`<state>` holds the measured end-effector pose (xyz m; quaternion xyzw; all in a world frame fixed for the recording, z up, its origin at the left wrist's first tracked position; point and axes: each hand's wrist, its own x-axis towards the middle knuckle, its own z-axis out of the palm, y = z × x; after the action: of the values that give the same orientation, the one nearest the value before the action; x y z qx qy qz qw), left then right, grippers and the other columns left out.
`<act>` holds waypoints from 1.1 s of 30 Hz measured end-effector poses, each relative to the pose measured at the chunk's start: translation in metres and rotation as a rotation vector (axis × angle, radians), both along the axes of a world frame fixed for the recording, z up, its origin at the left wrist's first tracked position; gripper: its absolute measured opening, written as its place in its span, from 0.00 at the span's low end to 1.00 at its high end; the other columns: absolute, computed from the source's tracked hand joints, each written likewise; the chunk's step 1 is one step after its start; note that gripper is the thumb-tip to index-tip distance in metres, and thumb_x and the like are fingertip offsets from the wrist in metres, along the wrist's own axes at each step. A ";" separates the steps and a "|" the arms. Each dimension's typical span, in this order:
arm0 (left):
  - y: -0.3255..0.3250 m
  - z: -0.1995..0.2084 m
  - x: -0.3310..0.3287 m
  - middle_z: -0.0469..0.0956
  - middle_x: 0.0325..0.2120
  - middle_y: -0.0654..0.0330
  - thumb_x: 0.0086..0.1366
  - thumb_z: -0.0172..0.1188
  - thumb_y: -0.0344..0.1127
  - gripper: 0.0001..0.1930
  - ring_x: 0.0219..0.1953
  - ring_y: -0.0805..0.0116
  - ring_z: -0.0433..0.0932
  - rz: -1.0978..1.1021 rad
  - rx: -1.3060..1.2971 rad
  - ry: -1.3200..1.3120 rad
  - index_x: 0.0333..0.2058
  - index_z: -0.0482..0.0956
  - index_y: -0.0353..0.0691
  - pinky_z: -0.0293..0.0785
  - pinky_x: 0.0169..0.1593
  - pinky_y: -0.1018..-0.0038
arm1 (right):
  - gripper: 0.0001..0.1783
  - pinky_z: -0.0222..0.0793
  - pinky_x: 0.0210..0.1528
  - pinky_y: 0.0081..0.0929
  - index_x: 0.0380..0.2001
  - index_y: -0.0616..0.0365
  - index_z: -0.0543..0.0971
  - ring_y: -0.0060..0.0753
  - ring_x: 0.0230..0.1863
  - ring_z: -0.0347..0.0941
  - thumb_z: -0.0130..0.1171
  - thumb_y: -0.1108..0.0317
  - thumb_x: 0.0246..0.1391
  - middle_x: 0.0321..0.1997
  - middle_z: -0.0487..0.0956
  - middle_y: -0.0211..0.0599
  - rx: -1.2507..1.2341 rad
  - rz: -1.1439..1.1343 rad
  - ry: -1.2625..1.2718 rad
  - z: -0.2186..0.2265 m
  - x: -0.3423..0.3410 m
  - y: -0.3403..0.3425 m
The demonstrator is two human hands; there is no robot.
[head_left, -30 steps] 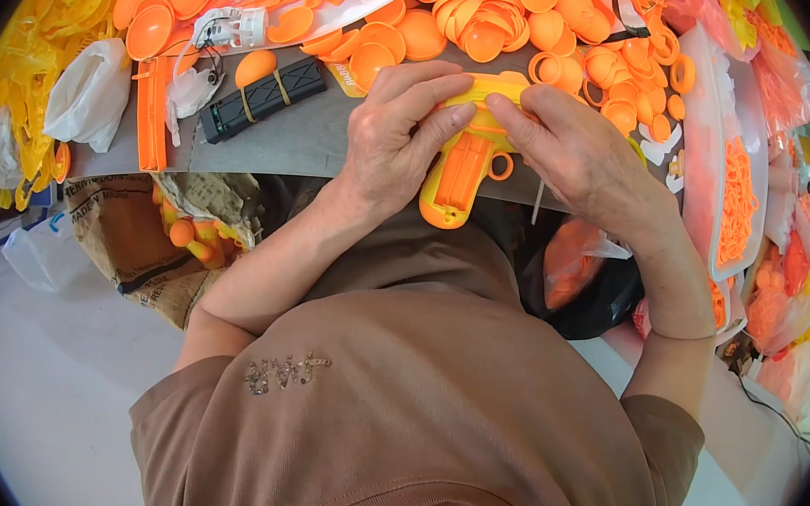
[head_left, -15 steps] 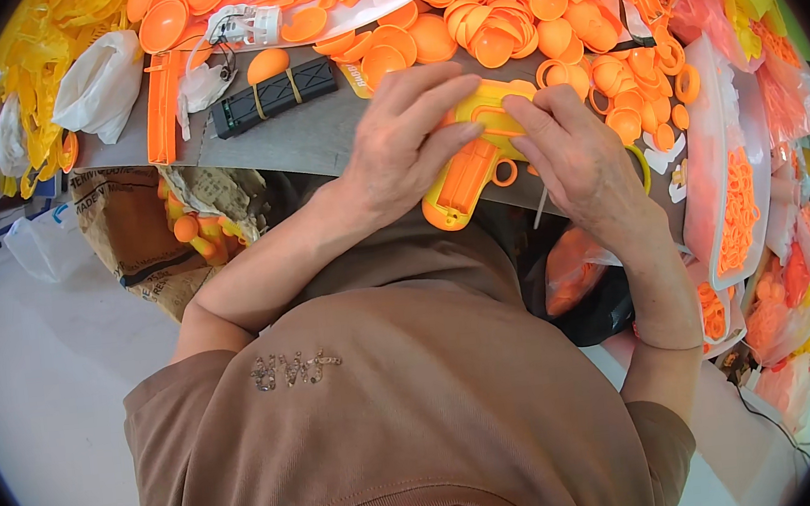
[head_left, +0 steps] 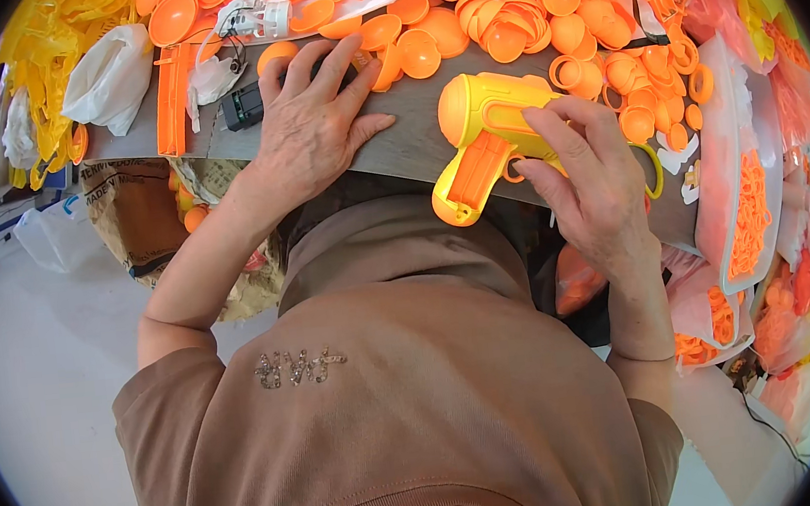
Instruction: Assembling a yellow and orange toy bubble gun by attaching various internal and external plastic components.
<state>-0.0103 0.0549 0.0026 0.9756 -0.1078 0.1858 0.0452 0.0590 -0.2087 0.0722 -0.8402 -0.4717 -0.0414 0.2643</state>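
A yellow and orange toy gun (head_left: 482,119) lies at the table's front edge, its orange handle slot facing me. My right hand (head_left: 598,181) grips its right end between thumb and fingers. To the left, my left hand (head_left: 313,130) reaches over a long black plastic case (head_left: 243,108), fingers spread and nothing visible pinched in them. Most of the case is hidden beneath that hand. An orange half-shell cup (head_left: 277,53) shows just behind the fingers.
Orange cups (head_left: 510,23) pile up along the back. An orange channel-shaped part (head_left: 174,104) and a white bag (head_left: 111,81) sit at the left. A bin of orange rings (head_left: 745,220) stands at the right. Below the table edge is a paper sack (head_left: 133,216).
My left hand has let go of the toy gun and moved left onto the black case. The gun has turned to lie on its side, still in my right hand.
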 end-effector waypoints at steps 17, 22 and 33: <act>0.011 -0.023 -0.049 0.76 0.43 0.64 0.43 0.63 0.33 0.16 0.47 0.62 0.70 -0.233 -0.166 -0.161 0.35 0.81 0.45 0.60 0.53 0.59 | 0.19 0.68 0.35 0.29 0.42 0.64 0.76 0.40 0.37 0.71 0.64 0.72 0.43 0.38 0.73 0.42 0.115 0.167 0.023 -0.006 -0.017 0.005; 0.007 -0.021 -0.046 0.76 0.38 0.63 0.39 0.62 0.30 0.16 0.41 0.64 0.70 -0.300 -0.264 -0.200 0.32 0.82 0.45 0.64 0.44 0.65 | 0.18 0.68 0.34 0.30 0.41 0.64 0.76 0.42 0.36 0.71 0.63 0.74 0.43 0.37 0.73 0.41 0.156 0.194 0.034 -0.009 -0.020 0.010; -0.030 0.038 -0.022 0.70 0.33 0.68 0.45 0.66 0.32 0.12 0.33 0.69 0.63 -0.536 -0.338 -0.527 0.32 0.83 0.54 0.61 0.33 0.71 | 0.11 0.63 0.23 0.12 0.41 0.65 0.75 0.14 0.22 0.66 0.52 0.70 0.58 0.29 0.74 0.31 0.457 0.010 1.379 -0.002 -0.029 0.036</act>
<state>-0.0322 0.0246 0.0405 0.8108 -0.3342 0.4261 0.2224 0.0296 -0.1730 0.0704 -0.5968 -0.1810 0.4014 0.6708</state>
